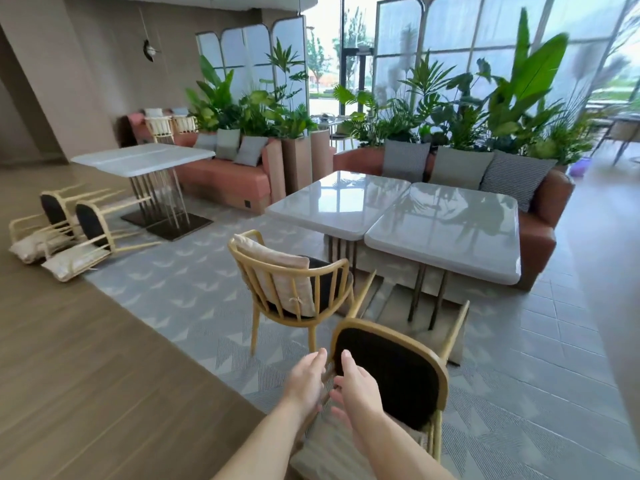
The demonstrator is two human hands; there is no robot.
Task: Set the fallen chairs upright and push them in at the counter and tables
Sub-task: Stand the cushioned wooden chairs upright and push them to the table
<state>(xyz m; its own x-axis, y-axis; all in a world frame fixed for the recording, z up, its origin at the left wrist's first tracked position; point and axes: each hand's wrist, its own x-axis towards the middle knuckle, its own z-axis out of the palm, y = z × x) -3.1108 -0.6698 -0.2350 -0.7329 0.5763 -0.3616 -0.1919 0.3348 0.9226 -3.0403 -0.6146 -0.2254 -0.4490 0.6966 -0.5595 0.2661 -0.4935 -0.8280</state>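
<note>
A fallen wooden chair (391,379) with a black seat lies on its back right in front of me, legs pointing toward the double marble table (398,216). My left hand (306,379) and my right hand (356,382) reach side by side to the left edge of its seat frame, fingers straight, gripping nothing. An upright chair (294,289) with a beige cushion stands just beyond, a little back from the table. Two more fallen chairs (65,230) lie at the far left beside a second marble table (145,157).
Orange sofas (225,178) with grey pillows and tall planters line the far side of both tables. Wood flooring runs along the left, patterned carpet lies under the chairs, and tile floor extends to the right. Glass screens stand at the back.
</note>
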